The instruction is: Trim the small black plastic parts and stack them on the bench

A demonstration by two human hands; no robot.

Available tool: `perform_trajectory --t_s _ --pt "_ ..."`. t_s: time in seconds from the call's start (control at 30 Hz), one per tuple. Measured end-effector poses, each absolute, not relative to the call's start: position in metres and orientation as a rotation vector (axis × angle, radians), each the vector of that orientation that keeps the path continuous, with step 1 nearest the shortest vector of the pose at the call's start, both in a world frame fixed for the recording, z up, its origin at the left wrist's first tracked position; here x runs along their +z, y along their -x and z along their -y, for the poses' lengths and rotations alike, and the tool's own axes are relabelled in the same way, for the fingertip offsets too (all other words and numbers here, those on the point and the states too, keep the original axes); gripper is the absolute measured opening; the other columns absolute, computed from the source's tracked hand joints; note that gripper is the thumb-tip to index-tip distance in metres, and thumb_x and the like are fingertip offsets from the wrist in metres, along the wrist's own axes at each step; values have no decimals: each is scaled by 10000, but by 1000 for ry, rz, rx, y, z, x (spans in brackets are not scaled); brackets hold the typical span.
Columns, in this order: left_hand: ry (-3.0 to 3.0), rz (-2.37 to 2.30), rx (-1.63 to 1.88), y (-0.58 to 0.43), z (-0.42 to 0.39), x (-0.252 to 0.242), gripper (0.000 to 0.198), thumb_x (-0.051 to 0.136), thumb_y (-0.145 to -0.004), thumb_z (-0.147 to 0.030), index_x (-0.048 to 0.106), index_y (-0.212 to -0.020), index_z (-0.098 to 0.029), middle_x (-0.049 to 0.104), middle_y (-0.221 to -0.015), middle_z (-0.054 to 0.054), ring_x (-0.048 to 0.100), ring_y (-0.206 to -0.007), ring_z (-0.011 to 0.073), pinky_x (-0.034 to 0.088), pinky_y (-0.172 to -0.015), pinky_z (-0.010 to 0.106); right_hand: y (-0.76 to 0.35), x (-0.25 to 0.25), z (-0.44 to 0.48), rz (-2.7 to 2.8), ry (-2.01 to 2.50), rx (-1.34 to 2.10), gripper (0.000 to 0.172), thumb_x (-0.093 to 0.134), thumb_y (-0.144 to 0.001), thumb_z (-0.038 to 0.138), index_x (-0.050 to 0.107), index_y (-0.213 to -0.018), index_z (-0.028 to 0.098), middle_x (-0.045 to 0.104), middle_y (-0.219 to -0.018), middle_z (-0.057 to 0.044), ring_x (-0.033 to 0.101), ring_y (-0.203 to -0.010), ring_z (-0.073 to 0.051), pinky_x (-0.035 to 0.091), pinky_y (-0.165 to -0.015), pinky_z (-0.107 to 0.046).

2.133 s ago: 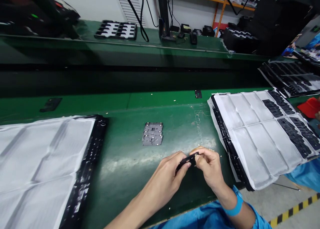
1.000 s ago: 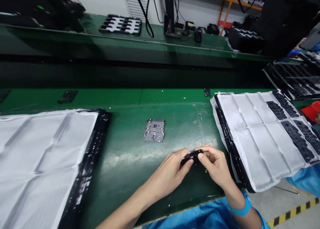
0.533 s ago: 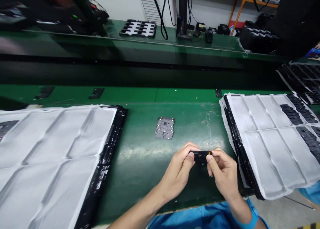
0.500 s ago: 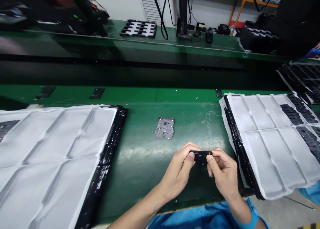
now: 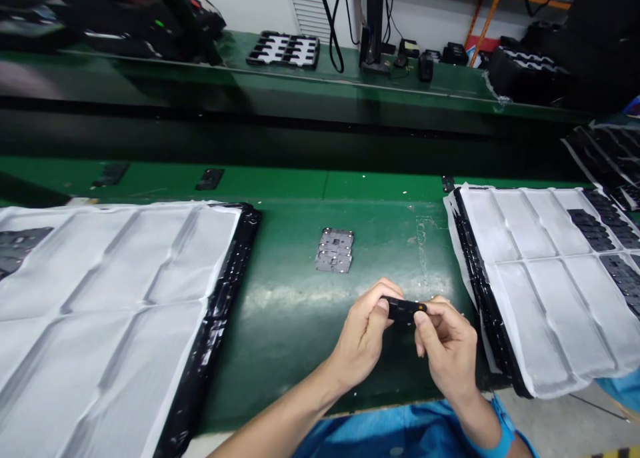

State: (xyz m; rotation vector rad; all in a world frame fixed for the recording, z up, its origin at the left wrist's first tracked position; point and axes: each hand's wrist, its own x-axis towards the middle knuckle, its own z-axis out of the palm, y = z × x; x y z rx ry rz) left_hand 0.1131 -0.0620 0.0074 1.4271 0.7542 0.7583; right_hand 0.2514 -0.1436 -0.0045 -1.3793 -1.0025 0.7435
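Between my two hands, above the green table, is a small flat black plastic part with an orange dot near its right end. My left hand pinches its left end between thumb and fingers. At the right end, the thumb and curled fingers of my right hand grip it too. Just beyond my hands a few dark grey flat parts lie overlapping on the table. The underside of the held part is hidden from me.
Trays lined with white sheet stand to the left and right; the right one holds several dark parts. Single black parts lie along the back strip. Behind are a dark channel and a shelf with a slotted tray.
The held part has tipped slightly, its right end now a little lower. Both hands keep their grip. The whole scene has shifted a bit as the head camera moved.
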Motion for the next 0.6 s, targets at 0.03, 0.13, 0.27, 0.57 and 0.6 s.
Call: perform_trajectory --t_s 0.03,0.13,0.27,0.57,0.6 --pt "-1432 -762 761 -114 63 8 372 342 -1092 -377 588 -885 -189 573 -935 48 534 -801 180 446 -655 263 -251 -5 144 1003 1381 739 173 631 -1034 252 719 -901 184 539 -713 33 543 -433 -74 412 -424 -212" --pt "-1444 -783 758 -115 64 7 378 335 -1085 -383 581 -871 -191 573 -921 51 538 -791 182 446 -639 264 -251 -5 145 1001 1390 722 178 631 -1034 259 714 -896 184 539 -711 33 542 -435 -76 418 -428 -215" --pt "-1448 -776 767 -116 65 4 358 329 -1077 -330 583 -869 -188 574 -925 55 552 -809 185 448 -647 268 -250 -7 145 993 1396 713 188 629 -1036 270 706 -886 186 530 -701 37 538 -438 -79 424 -433 -219" --pt "-1491 -674 672 -113 61 11 304 342 -1071 -267 623 -994 -179 599 -1004 63 576 -862 185 466 -705 280 -256 -5 142 902 1392 750 219 662 -1020 310 683 -841 186 509 -638 55 523 -424 -81 411 -438 -216" --pt "-1510 -659 635 -113 60 12 266 367 -1064 -265 617 -1030 -180 607 -991 56 581 -857 183 471 -720 283 -257 -5 142 879 1397 760 230 668 -1018 325 673 -834 187 503 -614 61 515 -417 -82 408 -434 -214"
